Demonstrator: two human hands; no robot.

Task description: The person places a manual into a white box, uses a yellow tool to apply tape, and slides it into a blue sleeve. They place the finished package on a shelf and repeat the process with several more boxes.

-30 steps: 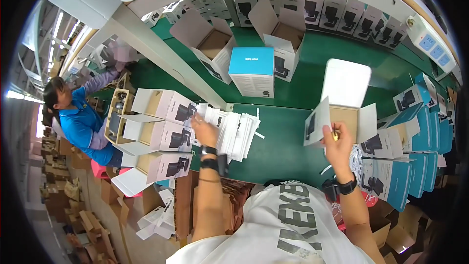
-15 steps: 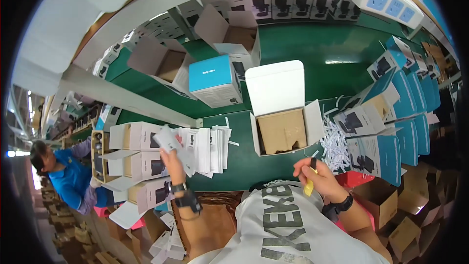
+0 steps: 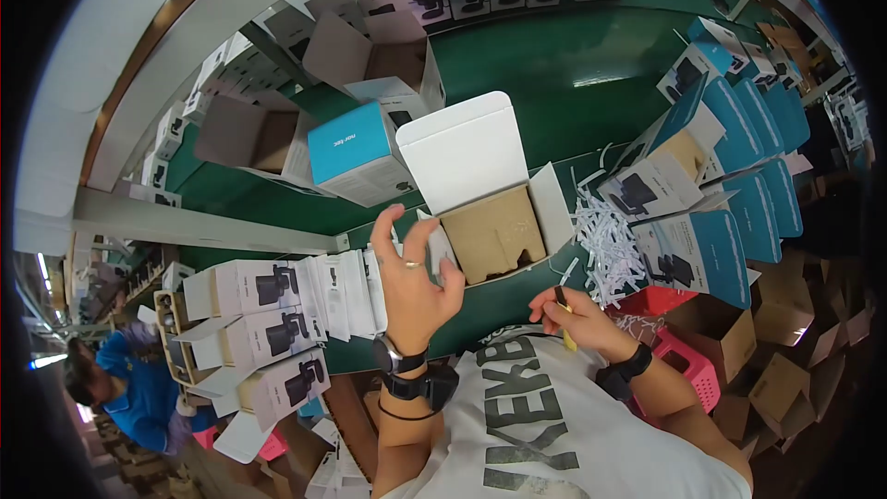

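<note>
The open white box (image 3: 467,150) sits on the green worktop (image 3: 591,83), just right of the person's left hand (image 3: 416,282) and beyond the right hand (image 3: 589,322), its lid thrown back on the far side. From here I see a brown cardboard insert (image 3: 492,231) nearly filling it, with notches cut along the near edge.

The left hand is half open, fingers curved and thumb apart, at the box's left wall; I can't tell whether it touches it, and I make out nothing in its grasp. The right hand is closed around a slim yellow-and-black tool (image 3: 568,337).

Left of the left hand, a stack of white packets (image 3: 346,294) leans against three open cartons (image 3: 282,333), each printed with a picture of a black device. Beyond that hand, to its upper left, a closed box (image 3: 360,152) shows a blue top with short white lettering and small lines of print down its white side; two open boxes (image 3: 379,51) stand past it. Large dark letters run across the person's white shirt (image 3: 527,416).

Past the right hand, to its upper right, lies a heap of shredded paper (image 3: 605,254), crowded against blue-and-white boxes (image 3: 693,249). A pink stool (image 3: 688,365) is lower right of it. The left hand partly blocks my view of the box's left side.
</note>
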